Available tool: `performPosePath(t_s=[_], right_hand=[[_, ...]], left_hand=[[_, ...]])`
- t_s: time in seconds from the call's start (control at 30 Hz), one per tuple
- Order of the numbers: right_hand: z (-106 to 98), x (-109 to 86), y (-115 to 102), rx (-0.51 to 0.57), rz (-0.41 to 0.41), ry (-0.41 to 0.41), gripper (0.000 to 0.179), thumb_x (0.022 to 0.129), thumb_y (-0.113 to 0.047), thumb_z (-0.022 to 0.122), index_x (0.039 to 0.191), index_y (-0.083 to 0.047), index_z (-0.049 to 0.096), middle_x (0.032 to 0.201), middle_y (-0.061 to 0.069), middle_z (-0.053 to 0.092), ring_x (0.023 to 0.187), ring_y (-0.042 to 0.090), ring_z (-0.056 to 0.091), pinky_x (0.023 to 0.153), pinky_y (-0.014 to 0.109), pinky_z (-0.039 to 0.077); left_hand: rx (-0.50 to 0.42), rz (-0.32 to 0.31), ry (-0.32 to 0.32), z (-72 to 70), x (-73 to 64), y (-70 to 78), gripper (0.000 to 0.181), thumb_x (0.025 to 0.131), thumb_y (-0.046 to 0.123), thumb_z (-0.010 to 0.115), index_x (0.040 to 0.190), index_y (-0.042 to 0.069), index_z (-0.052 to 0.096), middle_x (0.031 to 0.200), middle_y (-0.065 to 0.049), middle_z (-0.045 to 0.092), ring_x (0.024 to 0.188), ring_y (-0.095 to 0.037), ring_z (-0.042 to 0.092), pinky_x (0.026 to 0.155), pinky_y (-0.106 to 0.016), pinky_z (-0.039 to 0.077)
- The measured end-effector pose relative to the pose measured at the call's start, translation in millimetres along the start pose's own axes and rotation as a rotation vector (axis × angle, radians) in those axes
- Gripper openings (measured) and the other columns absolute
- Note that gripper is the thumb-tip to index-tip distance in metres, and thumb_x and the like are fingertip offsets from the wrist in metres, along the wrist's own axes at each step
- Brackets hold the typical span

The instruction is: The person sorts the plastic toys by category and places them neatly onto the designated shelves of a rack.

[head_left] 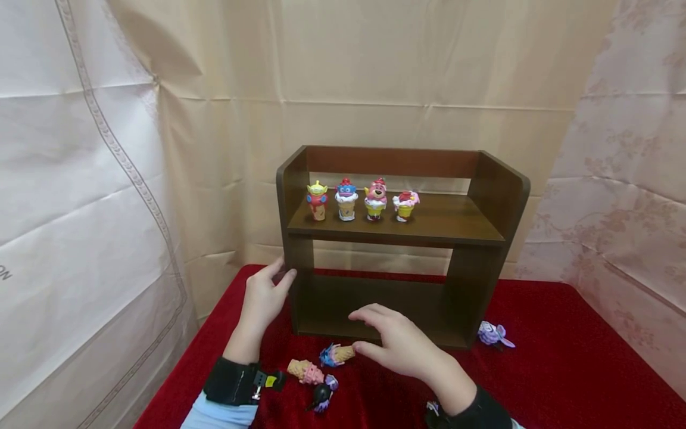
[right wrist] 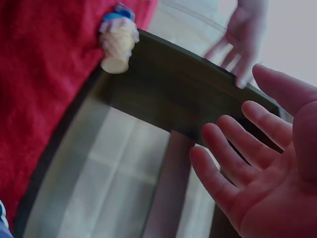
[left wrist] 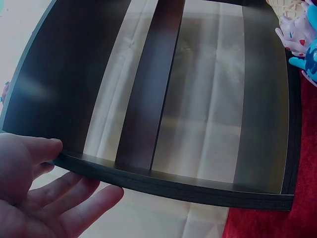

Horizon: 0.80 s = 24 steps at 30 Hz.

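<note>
- The blue cone is found on the tabletop, just left of the right hand, by far the nearer of the two.
- Its long axis is laid roughly crosswise between the hands: blue top to the left, tan end to the right.
- Nothing is held on the right; thumb and fingers are spread wide, loosely arched.
- And the left hand? The side edge of the shelf is straddled by relaxed thumb and fingers; how firmly cannot be told.
- Now the count: one shelf ahead of the hands, its upper board lined with four figures: alien, blue face, bear, pink-topped cup.
- Three more are seen between the hands: blue cone, pink cone, black-and-purple figure.
- One lilac figure is spotted beyond the right hand, beside the shelf.
</note>
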State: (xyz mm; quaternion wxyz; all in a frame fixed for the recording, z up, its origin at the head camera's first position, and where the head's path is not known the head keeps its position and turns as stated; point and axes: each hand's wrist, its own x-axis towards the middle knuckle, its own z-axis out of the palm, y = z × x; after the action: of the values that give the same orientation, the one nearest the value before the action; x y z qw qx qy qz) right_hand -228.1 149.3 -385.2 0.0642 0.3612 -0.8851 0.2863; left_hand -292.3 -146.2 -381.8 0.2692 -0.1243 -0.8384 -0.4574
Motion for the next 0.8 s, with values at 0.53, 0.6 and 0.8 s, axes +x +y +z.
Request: performPosePath(t_s=[0.53, 0.6, 0.8], right_hand=[[40, 27.6, 12, -0.176, -0.029, -0.169, 0.032, 0.095, -0.02, 0.074, 0.126, -0.011, 0.07, 0.122, 0.001, 0.068, 0.114, 0.015, 0.064, 0.097, 0.035, 0.055], [43, 28.9, 12, -0.187, -0.046, -0.176, 0.032, 0.095, -0.019, 0.075, 0.125, -0.01, 0.071, 0.121, 0.001, 0.069, 0.113, 0.015, 0.064, 0.096, 0.034, 0.055], [51, 32.4, 12, -0.195, -0.06, -0.226, 0.033, 0.093, -0.02, 0.076, 0.125, -0.011, 0.071, 0.121, -0.001, 0.068, 0.113, 0.013, 0.063, 0.096, 0.032, 0.054]], left_hand=[[-0.003, -0.004, -0.007, 0.2, 0.0, 1.2, 0.042, 0.099, 0.016, 0.069, 0.139, 0.009, 0.064, 0.127, -0.015, 0.069, 0.107, -0.03, 0.07, 0.08, -0.043, 0.061], [-0.007, -0.005, -0.007, 0.4, 0.0, 1.2, 0.042, 0.099, 0.016, 0.069, 0.14, 0.008, 0.064, 0.127, -0.014, 0.069, 0.107, -0.03, 0.07, 0.081, -0.043, 0.061], [0.0, -0.008, -0.007, -0.4, -0.2, 0.7, 0.043, 0.099, 0.017, 0.07, 0.14, 0.008, 0.063, 0.128, -0.014, 0.069, 0.108, -0.03, 0.07, 0.081, -0.043, 0.061]])
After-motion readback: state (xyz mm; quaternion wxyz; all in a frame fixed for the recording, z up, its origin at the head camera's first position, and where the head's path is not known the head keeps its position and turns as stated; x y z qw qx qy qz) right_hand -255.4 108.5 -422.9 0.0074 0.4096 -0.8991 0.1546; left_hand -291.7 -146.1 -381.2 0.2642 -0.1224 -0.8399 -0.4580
